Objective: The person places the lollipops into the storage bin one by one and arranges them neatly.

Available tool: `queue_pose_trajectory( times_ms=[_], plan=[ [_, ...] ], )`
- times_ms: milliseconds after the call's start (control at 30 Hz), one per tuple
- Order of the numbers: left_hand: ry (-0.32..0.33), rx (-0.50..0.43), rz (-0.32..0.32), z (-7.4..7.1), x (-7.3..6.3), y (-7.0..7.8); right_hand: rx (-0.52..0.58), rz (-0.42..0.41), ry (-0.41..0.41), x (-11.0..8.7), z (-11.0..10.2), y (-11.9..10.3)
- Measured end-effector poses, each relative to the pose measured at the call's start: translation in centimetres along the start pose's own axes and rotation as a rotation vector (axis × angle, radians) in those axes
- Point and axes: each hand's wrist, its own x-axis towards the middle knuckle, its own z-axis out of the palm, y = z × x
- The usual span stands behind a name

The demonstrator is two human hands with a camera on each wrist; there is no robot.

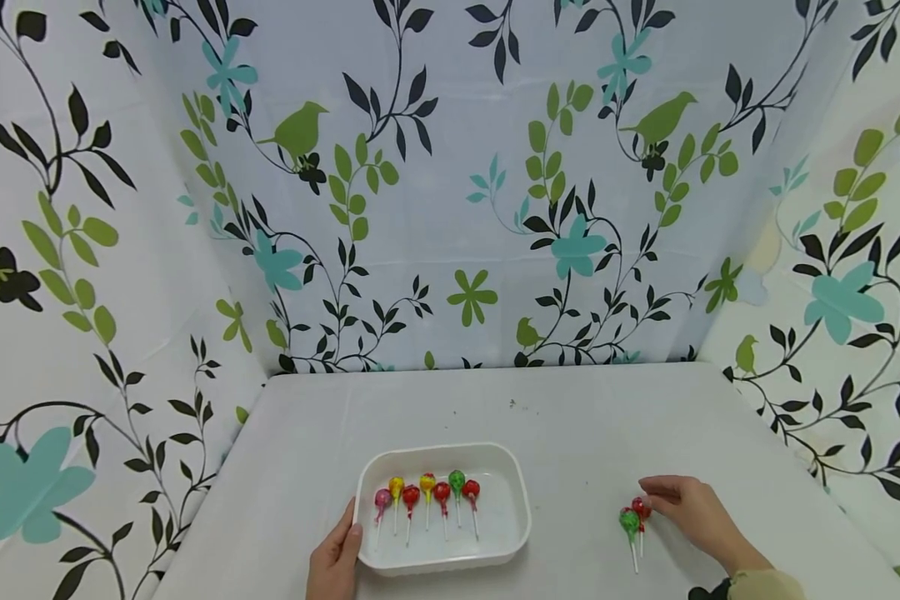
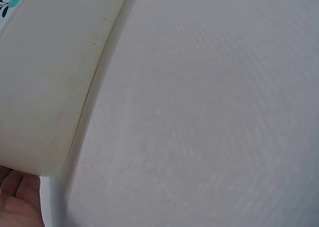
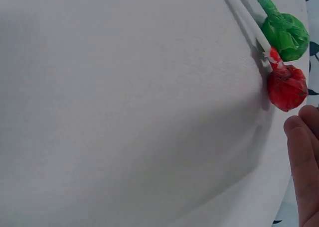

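Note:
My left hand (image 1: 335, 557) grips the left side of a white tray (image 1: 498, 521), thumb at the rim. In the left wrist view, fingers (image 2: 20, 194) curl against the tray's outer wall (image 2: 55, 82). Several wrapped lollipops stand out inside it in a row, among them a pink one (image 1: 382, 498), a yellow one (image 1: 397, 485) and a green one (image 1: 457, 480). Off to the right, a red lollipop (image 3: 287, 89) and a green lollipop (image 3: 286, 37) lie side by side on the table. My right hand (image 1: 693, 512) is beside the red one, fingers extended and holding nothing.
The white table (image 1: 570, 433) extends beyond the tray to a back edge. Leaf-and-bird patterned curtains (image 1: 465, 208) enclose it at the back and both sides. A stretch of tabletop separates the tray from the two loose lollipops.

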Motion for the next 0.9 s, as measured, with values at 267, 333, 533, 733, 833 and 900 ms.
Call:
queue_pose_trajectory(
  times_ms=[267, 333, 533, 733, 833, 900],
  plan=[
    [0.005, 0.008, 0.01, -0.1, 0.0, 0.0, -0.019, 0.005, -0.036, -0.1, 0.9, 0.2],
    [0.01, -0.002, 0.002, -0.2, -0.1, 0.1, -0.033, -0.001, -0.033, -0.2, 0.9, 0.2],
    [0.001, -0.01, -0.002, -0.1, -0.1, 0.0, -0.071, -0.011, -0.03, -0.2, 0.9, 0.3],
    [0.001, -0.002, 0.0, -0.1, -0.1, 0.0, -0.072, -0.003, -0.033, 0.0, 1.1, 0.6],
    [-0.001, -0.003, 0.003, 0.0, -0.1, -0.1, -0.083, -0.006, -0.032, 0.0, 1.2, 0.8],
    [-0.002, -0.007, 0.001, 0.0, 0.0, -0.1, -0.09, -0.011, -0.029, 0.0, 1.2, 1.0]
  ],
)
